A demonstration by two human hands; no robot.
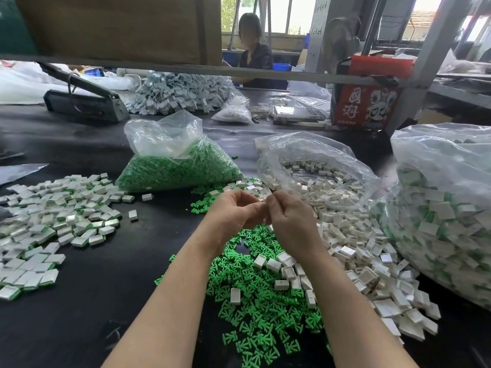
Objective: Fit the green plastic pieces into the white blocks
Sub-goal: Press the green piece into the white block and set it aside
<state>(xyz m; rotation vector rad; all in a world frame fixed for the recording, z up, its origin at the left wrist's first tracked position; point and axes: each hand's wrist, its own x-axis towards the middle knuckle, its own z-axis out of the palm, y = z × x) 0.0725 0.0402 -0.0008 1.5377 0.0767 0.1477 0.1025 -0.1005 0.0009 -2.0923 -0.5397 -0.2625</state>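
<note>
My left hand (235, 212) and my right hand (288, 217) meet fingertip to fingertip above the black table, fingers curled. Between them they pinch a small pale piece (263, 201), mostly hidden by the fingers. Under my forearms lies a heap of loose green plastic pieces (255, 296) with a few white blocks on it. To the right spreads a pile of empty white blocks (353, 251) spilling from an open clear bag (313, 160). A bag of green pieces (180, 166) stands beyond my hands.
Fitted white-and-green blocks (53, 224) lie spread at the left. A large clear bag of fitted blocks (441, 213) stands at the right edge. A red carton (366, 107), a heat sealer (85, 99) and a grey parts pile (180, 94) sit at the back, where another person sits.
</note>
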